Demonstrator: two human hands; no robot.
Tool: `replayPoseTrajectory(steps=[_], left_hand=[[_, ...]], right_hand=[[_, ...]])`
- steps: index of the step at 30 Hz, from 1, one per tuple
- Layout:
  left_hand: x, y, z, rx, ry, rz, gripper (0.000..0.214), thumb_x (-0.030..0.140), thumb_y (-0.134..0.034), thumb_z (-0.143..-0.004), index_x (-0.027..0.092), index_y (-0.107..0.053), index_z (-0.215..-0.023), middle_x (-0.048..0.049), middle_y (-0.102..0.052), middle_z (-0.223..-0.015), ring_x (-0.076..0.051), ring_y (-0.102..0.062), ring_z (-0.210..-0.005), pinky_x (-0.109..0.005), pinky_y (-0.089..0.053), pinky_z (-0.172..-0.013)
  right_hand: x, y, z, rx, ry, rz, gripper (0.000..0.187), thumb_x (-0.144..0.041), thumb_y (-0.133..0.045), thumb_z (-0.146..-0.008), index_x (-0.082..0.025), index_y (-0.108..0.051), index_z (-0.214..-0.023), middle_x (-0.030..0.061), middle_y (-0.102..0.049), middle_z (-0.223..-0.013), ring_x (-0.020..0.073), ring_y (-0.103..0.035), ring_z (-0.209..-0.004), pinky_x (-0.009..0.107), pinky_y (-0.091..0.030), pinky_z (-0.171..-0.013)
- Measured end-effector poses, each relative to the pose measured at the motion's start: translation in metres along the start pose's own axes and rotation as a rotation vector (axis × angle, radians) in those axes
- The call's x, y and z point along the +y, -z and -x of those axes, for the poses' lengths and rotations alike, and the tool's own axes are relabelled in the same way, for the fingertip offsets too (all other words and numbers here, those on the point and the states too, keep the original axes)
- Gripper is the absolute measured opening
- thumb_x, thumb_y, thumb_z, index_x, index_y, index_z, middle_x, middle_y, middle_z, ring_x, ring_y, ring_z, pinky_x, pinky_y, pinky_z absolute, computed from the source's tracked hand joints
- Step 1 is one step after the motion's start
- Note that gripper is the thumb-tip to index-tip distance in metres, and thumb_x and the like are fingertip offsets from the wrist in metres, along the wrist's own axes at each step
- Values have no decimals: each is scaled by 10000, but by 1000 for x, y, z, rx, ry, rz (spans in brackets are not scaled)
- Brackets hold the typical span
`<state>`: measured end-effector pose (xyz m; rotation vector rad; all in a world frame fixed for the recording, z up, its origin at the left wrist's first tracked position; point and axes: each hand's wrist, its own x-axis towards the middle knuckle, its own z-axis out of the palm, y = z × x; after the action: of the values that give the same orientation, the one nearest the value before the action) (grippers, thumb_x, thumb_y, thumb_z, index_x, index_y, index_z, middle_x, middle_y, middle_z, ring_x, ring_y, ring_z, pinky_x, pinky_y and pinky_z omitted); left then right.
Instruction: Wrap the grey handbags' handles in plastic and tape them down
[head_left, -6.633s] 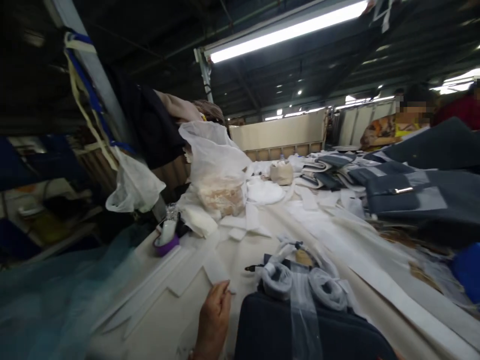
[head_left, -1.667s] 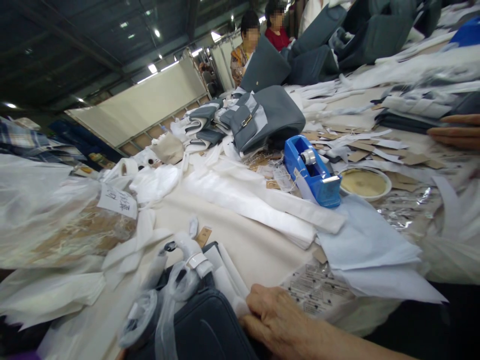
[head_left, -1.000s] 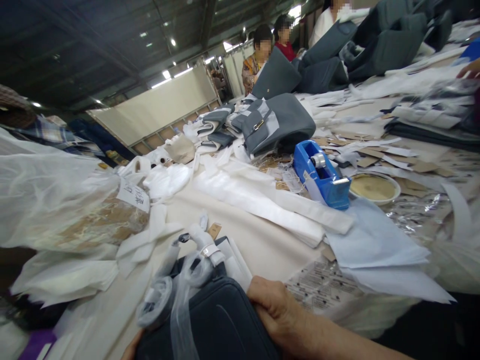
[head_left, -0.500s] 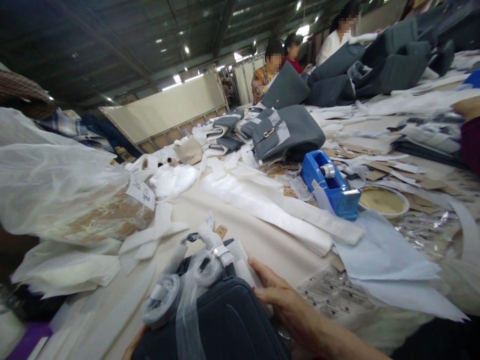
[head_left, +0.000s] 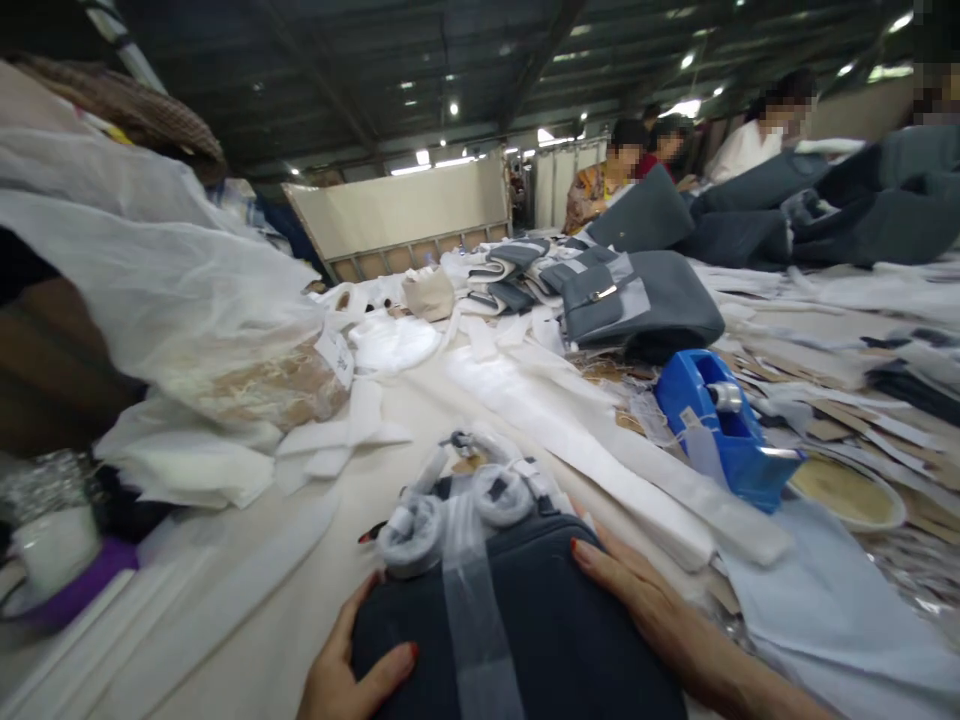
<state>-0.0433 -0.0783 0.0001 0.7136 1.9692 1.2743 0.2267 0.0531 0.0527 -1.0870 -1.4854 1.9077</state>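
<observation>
Navy handbag (head_left: pixel 574 640) lies between your spread-fingered hands: left hand (head_left: pixel 339 675) touching at 9 o'clock, right hand (head_left: pixel 649 595) at 2.

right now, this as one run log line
left hand: on bag, left edge | right hand: on bag, right edge | blue tape dispenser: right of bag

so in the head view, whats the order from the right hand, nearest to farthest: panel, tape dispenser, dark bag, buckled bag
From the right hand:
1. Dark bag: touching the hand, on its left.
2. Tape dispenser: ahead and to the right.
3. Buckled bag: farther across the table, behind the dispenser.
4. Panel: in the background, left.
</observation>
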Motion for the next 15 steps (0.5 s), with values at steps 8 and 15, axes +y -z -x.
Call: replayPoseTrajectory(steps=[8,15], left_hand=[[26,-14,0,-162,29,218,855,267,-759,-538,144,-410,-1309,-102,-646,-1132,-273,-618,-999,-339,-503,-861],[23,-16,-3,-119,-60,119,902,192,-818,-431,128,-483,-1266,-98,-659,-1125,-287,-582,-1059,-372,-439,-942]], right_hand=[[42,31,-27,237,17,402,783,-599,-450,-802,-231,-236,-1458,36,-282,-1505,288,-268,-1366,477,-229,-1124],[-38,-70,-63,-110,1041,1056,569,-241,-503,-858,-268,-349,-1405,56,-389,-1454,270,-338,-1343,481,-318,-1099]])
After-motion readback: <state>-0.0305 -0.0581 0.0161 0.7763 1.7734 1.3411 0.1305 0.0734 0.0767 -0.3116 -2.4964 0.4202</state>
